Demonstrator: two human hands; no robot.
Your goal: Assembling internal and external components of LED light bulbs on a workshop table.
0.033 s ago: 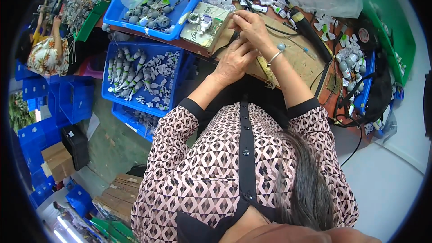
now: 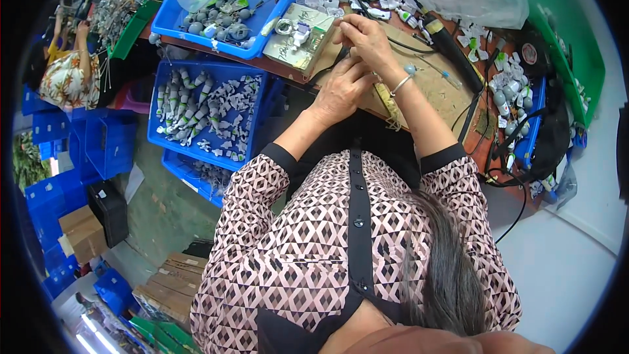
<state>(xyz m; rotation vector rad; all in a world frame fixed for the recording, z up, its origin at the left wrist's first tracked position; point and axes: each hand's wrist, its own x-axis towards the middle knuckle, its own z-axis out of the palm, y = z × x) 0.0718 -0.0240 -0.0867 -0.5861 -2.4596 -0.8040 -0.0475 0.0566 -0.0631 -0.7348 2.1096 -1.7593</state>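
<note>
Close together at the table's front edge, my two hands work over a wooden board (image 2: pixel 429 95). My left hand (image 2: pixel 341 90) is closed, its fingers curled toward the right palm. Just above it, my right hand (image 2: pixel 370 40) has thumb and fingertips drawn together; whatever lies between the hands is hidden. Left of the fingertips sits a pale box (image 2: pixel 288 56), bearing a small white and purple part (image 2: pixel 301 35) and a coiled white wire. By my right wrist, a small grey ball (image 2: pixel 409 68) rests on the board.
A blue tray (image 2: pixel 288 3) of grey balls stands at the back left. Below it, another blue tray (image 2: pixel 246 154) holds white-green parts. A black cylindrical tool (image 2: pixel 452 52) and cables lie right, near a green bin (image 2: pixel 586 59). Another person (image 2: pixel 69 82) sits far left.
</note>
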